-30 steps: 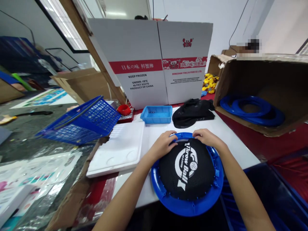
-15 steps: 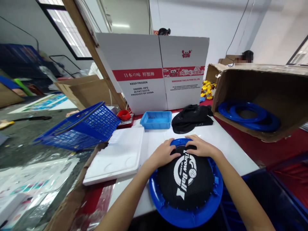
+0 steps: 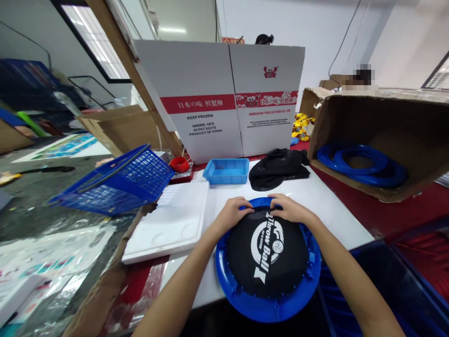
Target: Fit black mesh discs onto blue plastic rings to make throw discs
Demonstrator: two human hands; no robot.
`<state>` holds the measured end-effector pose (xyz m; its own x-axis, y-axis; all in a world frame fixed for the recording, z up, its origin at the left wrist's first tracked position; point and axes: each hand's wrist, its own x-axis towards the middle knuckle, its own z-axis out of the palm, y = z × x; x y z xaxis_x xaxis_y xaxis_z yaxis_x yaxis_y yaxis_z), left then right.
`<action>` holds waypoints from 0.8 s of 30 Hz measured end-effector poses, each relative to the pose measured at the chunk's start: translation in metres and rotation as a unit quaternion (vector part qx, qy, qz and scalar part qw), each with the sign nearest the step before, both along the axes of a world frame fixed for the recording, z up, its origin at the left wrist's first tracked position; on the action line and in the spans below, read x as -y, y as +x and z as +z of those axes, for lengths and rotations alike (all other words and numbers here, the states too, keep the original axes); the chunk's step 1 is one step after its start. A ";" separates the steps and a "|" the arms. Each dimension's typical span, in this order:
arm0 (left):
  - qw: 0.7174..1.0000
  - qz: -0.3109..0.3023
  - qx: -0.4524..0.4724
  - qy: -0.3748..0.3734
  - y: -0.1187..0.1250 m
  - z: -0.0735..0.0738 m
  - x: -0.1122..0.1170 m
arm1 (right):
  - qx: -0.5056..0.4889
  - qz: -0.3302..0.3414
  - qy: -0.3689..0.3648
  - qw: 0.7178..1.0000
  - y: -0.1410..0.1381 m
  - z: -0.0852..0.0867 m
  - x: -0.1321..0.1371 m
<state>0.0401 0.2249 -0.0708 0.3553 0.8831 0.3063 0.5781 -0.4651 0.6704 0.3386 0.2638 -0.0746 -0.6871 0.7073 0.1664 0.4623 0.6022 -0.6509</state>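
Note:
A round blue plastic ring lies at the near edge of the white tabletop, overhanging it. Black mesh netting with a white "Throw Ball" print is spread across it, and small pegs line the inner rim. My left hand has its fingers bent onto the netting's edge at the far left of the rim, pinching it. Close beside it, my right hand grips the netting's edge at the far right of the rim. My fingers partly cover the mesh there.
Behind the ring are a light blue tray and a pile of black mesh. A white foam slab and blue basket stand left. At right, a cardboard box holds blue rings. A white carton panel blocks the back.
My left fingers have drawn back from the print to the netting's far edge and bent. My right fingers have also curled closer to the rim. The view has shifted slightly.

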 end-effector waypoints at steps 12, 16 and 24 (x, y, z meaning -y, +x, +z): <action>1.000 0.016 0.005 -0.003 0.000 -0.003 -0.004 | -0.080 -0.032 0.040 0.995 -0.003 -0.001 -0.013; 0.998 0.053 -0.009 -0.034 0.004 -0.011 -0.007 | -0.080 -0.036 0.030 0.996 -0.003 -0.002 -0.016; 0.978 0.064 0.116 -0.159 0.007 -0.012 -0.013 | -0.092 -0.050 -0.072 0.992 0.004 -0.001 -0.022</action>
<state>0.0474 0.2383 -0.0825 0.1894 0.9795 0.0686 0.4335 -0.1461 0.8892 0.3423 0.2858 -0.0756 -0.5800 0.7958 0.1740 0.3804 0.4534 -0.8060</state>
